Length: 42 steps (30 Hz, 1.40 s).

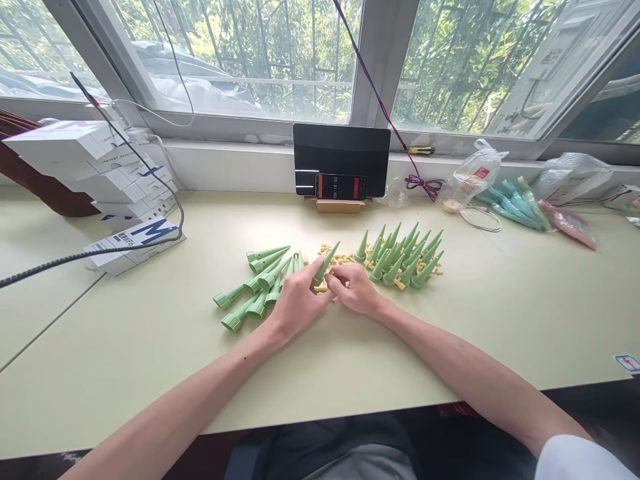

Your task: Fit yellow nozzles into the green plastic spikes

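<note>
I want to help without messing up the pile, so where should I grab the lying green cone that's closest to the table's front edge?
Probably best to pinch that green cone by its wide collar end, coming from the front left. It lies on its side with the collar pointing that way, clear to reach, while its narrower part runs in toward the other lying cones.

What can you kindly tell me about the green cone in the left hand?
The green cone looks like plastic and tapers to a pointed tip. The left hand holds it tip up, leaning right, its base partly hidden. The right hand is close beside it; whether that touches is unclear.
</note>
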Available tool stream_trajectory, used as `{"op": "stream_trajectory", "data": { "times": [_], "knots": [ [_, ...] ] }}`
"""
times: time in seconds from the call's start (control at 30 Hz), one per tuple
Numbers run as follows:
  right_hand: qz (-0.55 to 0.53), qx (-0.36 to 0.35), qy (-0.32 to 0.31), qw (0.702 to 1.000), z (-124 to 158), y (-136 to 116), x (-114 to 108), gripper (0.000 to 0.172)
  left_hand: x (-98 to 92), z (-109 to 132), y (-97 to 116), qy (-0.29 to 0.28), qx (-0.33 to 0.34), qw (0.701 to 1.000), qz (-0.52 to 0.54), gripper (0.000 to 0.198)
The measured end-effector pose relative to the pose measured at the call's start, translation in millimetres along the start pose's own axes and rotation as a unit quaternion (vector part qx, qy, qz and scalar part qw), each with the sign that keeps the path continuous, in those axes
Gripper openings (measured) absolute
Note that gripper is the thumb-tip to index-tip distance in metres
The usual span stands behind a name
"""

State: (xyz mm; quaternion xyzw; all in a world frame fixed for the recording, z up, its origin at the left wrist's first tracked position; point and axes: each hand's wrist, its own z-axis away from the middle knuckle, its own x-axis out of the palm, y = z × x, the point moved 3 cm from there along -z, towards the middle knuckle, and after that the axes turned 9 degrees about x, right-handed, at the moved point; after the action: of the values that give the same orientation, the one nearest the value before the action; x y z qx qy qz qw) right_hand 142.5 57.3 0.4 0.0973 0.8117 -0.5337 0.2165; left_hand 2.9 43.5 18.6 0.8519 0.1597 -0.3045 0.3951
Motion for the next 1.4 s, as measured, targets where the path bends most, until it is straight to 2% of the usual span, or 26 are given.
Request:
{"op": "stream_trajectory", "data": {
  "times": [0.2,0.33,0.57,0.7,0.9,1.07,1.23,1.4],
  "knots": [
    [-0.009,-0.015,-0.003,1.000,0,-2,-2,0.037,1.0,0,0,-0.003,-0.003,1.000,0.001,0.030],
    [-0.032,0.024,-0.012,0.999,0,-3,-1,0.039,1.0,1,-2,0.009,-0.026,1.000,0.015,0.034],
    [-0.168,0.105,-0.071,0.978,1,4,7,0.045,-0.8,1,-3,0.028,-0.034,0.999,0.019,0.038],
    [-0.133,0.094,-0.054,0.985,1,2,6,0.048,0.5,1,-5,0.035,-0.020,0.999,0.011,0.040],
    [-0.017,0.026,0.015,0.999,0,-5,2,0.043,1.4,0,-7,0.030,0.005,0.999,-0.029,0.044],
    [-0.014,0.027,0.008,1.000,0,-3,2,0.040,1.7,1,-7,0.031,0.000,0.999,-0.032,0.045],
    [-0.093,0.086,-0.025,0.992,0,-1,5,0.045,1.6,2,-6,0.042,-0.007,0.999,-0.014,0.040],
    [-0.228,0.165,-0.069,0.957,0,4,11,0.044,0.1,2,-4,0.047,-0.021,0.999,-0.001,0.038]
  ]
}}
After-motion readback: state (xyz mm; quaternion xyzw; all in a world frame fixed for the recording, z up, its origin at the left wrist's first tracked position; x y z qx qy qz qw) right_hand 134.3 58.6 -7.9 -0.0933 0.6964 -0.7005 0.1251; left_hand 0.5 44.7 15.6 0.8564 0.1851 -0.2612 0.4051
